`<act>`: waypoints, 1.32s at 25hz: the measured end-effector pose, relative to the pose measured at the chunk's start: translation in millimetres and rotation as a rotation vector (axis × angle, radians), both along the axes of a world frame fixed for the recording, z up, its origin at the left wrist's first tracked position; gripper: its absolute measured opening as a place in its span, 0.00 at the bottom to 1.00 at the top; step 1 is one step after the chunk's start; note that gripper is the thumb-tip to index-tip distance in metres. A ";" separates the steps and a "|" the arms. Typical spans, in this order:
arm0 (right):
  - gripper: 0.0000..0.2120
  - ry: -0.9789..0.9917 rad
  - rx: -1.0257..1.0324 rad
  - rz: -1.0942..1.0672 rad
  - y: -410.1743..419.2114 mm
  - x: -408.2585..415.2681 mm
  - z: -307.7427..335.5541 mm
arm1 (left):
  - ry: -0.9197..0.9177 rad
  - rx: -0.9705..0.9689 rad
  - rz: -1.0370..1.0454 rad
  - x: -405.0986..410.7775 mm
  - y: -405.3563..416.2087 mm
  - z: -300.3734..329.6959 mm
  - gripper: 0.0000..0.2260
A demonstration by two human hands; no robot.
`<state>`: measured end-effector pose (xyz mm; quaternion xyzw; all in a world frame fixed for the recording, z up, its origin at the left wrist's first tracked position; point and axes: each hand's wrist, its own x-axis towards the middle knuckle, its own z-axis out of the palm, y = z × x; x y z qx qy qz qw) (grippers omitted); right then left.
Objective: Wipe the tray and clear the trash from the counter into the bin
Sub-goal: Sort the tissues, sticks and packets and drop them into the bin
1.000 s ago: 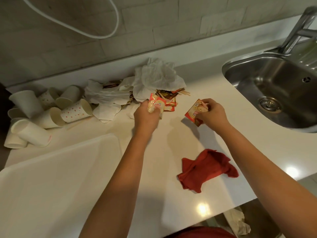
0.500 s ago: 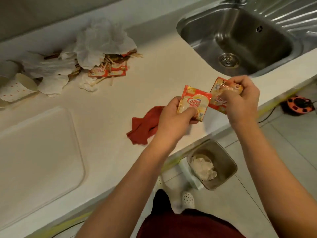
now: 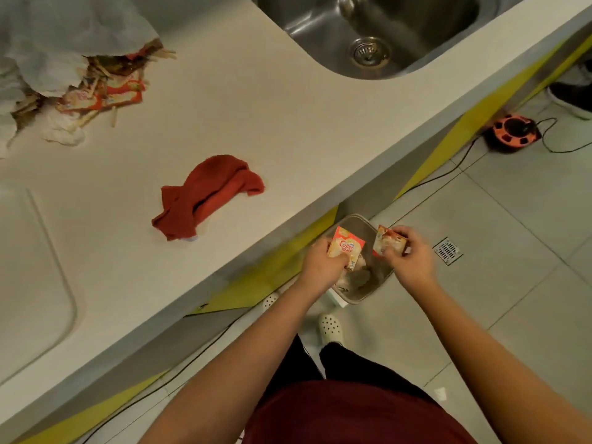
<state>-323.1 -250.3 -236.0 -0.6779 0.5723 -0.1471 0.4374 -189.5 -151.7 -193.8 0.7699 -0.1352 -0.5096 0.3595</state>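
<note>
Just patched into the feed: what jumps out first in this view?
Both hands are out over the bin on the floor below the counter edge: the left hand grips a creamer packet and the right hand another packet. Next is the red cloth lying crumpled mid-counter. At the far left a trash pile of tissues, packets and wooden sticks waits beside the sink.

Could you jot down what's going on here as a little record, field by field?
Left hand: holds a creamer sachet
Right hand: holds a second sachet
Both hands: over the bin on the floor
Bin contents: crumpled paper
Counter: red cloth, trash pile not yet cleared
Tray: left edge of view
</note>
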 end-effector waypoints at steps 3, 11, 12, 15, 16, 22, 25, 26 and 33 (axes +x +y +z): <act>0.27 0.161 0.085 0.094 2.1 -10.8 -16.1 | 0.002 0.163 -0.106 -2.7 -1.0 -12.1 0.24; 0.13 -0.393 -0.149 -0.177 -14.0 41.1 66.6 | 0.071 -0.193 -0.153 -3.1 -15.3 66.2 0.13; 0.13 -0.464 -0.187 -0.144 -16.2 53.9 84.4 | 0.051 -0.266 -0.145 3.7 -16.8 84.4 0.12; 0.13 -0.540 -0.232 -0.008 -19.6 89.3 125.0 | -0.019 -0.423 -0.061 35.6 -16.4 134.3 0.09; 0.12 -0.544 -0.234 0.056 -19.4 105.3 135.3 | -0.067 -0.451 -0.007 52.8 -13.4 148.9 0.09; 0.09 -0.488 -0.200 0.335 -8.4 185.5 159.8 | -0.243 -0.464 0.280 142.1 12.1 181.4 0.07; 0.09 -0.431 -0.204 0.444 0.5 228.5 166.4 | -0.289 -0.479 0.425 188.7 30.4 181.8 0.07; 0.09 -0.410 -0.210 0.480 2.9 242.9 167.9 | -0.306 -0.473 0.471 203.9 37.5 180.8 0.07; 0.07 -0.303 -0.244 0.630 14.7 332.9 168.7 | -0.399 -0.416 0.674 292.3 79.4 169.9 0.08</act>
